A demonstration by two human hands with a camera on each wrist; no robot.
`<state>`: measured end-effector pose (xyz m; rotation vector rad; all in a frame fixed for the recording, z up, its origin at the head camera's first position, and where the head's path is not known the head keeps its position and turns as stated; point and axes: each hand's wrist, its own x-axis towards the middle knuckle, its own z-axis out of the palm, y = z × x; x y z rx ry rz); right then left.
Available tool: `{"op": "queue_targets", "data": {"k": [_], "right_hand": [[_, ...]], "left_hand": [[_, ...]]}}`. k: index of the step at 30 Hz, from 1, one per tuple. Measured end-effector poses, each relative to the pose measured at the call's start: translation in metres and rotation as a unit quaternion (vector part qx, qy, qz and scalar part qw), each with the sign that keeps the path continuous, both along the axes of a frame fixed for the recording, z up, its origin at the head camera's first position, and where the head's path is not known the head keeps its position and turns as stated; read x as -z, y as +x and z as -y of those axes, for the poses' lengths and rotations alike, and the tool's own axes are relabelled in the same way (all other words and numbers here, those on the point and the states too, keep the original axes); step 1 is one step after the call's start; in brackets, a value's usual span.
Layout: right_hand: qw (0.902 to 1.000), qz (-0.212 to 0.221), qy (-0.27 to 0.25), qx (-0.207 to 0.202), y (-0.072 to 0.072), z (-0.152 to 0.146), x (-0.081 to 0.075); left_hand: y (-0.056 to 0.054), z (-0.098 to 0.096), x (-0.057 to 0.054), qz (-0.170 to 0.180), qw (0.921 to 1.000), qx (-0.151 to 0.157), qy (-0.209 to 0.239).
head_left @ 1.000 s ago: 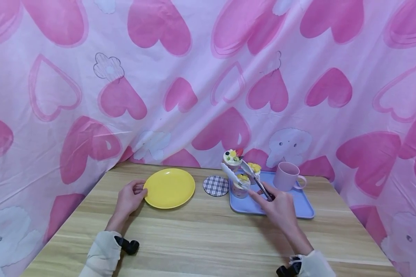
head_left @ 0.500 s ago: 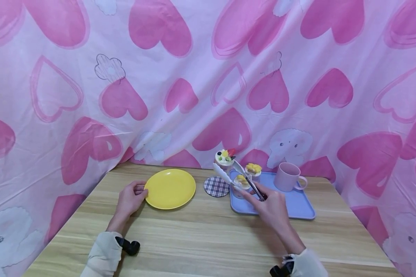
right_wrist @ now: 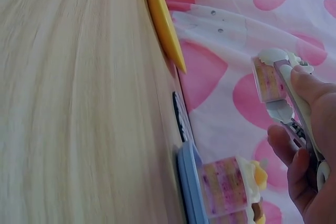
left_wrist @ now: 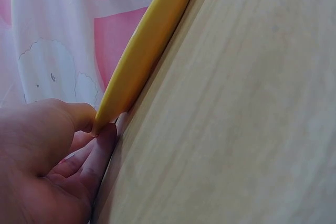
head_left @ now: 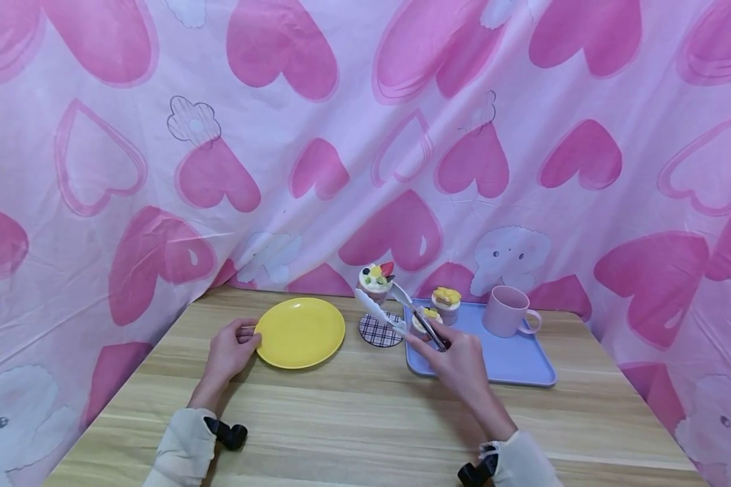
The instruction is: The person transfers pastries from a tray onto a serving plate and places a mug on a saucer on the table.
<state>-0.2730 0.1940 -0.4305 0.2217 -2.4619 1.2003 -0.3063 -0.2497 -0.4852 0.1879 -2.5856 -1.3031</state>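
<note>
At the left, the thumb and fingers of my left hand (head_left: 228, 348) pinch the rim of a round yellow plate (head_left: 301, 335). The left wrist view shows the thumb on top of the plate (left_wrist: 144, 51) and the fingers beneath its edge. My right hand (head_left: 459, 368) grips metal tongs with pale scalloped tips (head_left: 370, 306). Between those tips is a small cake cup (head_left: 374, 279) topped with cream, a strawberry piece and other fruit. It is raised off the table, overlapping the far side of a round checked coaster (head_left: 374, 333) in the head view. Its layered side (right_wrist: 268, 82) shows in the right wrist view.
Right of the coaster lies a blue tray (head_left: 512, 362). On it stand a cake cup with yellow fruit (head_left: 446, 308), another cake cup (head_left: 425, 319) partly behind the tongs, and a pink mug (head_left: 504, 311). A heart-patterned curtain (head_left: 341, 169) hangs behind the wooden table (head_left: 341, 433).
My right hand has moved left with the tongs and the fruit-topped cake cup, from above the tray's left edge to over the coaster. My left hand and the plate have stayed put.
</note>
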Motion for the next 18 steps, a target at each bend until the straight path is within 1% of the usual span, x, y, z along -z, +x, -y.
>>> {"op": "queue_targets", "data": {"k": [5, 14, 18], "right_hand": [[0.9997, 0.007, -0.013, -0.018, -0.001, 0.009, 0.002], [0.9997, 0.003, 0.013, -0.022, -0.006, 0.025, 0.010], [0.9995, -0.003, 0.013, -0.030, -0.008, 0.030, 0.014]], "left_hand": [[0.000, -0.001, 0.001, 0.000, 1.0000, -0.001, 0.001], [0.000, -0.001, 0.001, 0.005, 1.0000, -0.002, 0.002], [-0.001, -0.001, 0.001, 0.005, 1.0000, 0.001, 0.003]]}}
